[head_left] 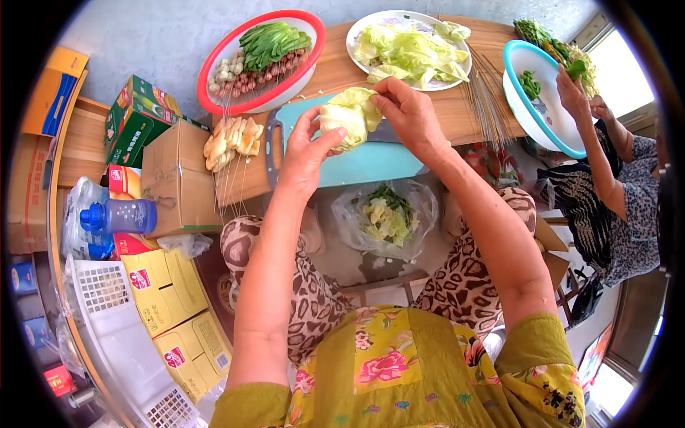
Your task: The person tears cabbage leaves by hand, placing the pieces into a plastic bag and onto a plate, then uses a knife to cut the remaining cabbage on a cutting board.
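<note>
My left hand is closed round a pale green cabbage, which it holds up above the blue cutting board. My right hand pinches a leaf at the cabbage's upper right edge. Behind my right wrist lies a dark, flat, blade-like thing on the board, partly hidden. Just beyond the hands, a white plate bears loose cabbage leaves. Thin skewers lie in a bundle to the right of my right hand.
A red-rimmed basin holds skewered vegetables; skewered pale slices lie left of the board. Below the table edge sits a plastic bag of leaf scraps. At right, another person's hand holds green vegetables over a blue-rimmed basin. Boxes stand left.
</note>
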`<state>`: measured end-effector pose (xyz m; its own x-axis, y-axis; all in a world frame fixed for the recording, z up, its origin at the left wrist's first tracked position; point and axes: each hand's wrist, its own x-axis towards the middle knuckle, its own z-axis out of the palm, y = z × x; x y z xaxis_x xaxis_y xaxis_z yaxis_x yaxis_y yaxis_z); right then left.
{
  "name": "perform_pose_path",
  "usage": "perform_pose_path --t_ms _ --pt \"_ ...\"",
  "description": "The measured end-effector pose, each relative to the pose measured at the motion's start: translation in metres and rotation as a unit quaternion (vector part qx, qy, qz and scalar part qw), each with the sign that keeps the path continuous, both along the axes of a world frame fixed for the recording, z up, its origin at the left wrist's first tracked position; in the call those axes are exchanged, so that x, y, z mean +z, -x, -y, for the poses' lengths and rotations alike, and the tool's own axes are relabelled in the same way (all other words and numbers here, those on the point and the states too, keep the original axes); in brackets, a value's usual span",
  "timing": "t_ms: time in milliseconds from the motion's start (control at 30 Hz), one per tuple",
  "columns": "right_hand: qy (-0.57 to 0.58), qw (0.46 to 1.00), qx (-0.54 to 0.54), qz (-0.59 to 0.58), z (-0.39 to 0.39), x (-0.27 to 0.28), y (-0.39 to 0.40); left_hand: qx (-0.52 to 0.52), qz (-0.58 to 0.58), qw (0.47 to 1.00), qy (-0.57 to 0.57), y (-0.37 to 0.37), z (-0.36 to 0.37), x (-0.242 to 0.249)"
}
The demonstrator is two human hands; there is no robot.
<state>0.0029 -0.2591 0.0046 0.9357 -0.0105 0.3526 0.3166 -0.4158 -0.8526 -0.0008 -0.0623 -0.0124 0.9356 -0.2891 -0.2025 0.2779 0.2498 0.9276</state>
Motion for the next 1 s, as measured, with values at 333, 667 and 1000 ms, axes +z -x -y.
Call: perform_pose_path --t_ms 333,667,1000 --pt "0.05 0.994 0.085 0.046 -0.004 -0.01 0.002 0.073 0.207 0.955 -0.201 0.004 0.005 -0.009" --pt "0.079 0.995 0.048 0.025 -0.007 -0.014 0.003 0.122 0.21 0.93 -0.277 0.006 0.006 -0.004" --pt "-0.181 0.957 0.02 -0.224 0.007 -0.003 -0.003 0.089 0.12 0.982 -0.114 0.003 0.003 -0.008"
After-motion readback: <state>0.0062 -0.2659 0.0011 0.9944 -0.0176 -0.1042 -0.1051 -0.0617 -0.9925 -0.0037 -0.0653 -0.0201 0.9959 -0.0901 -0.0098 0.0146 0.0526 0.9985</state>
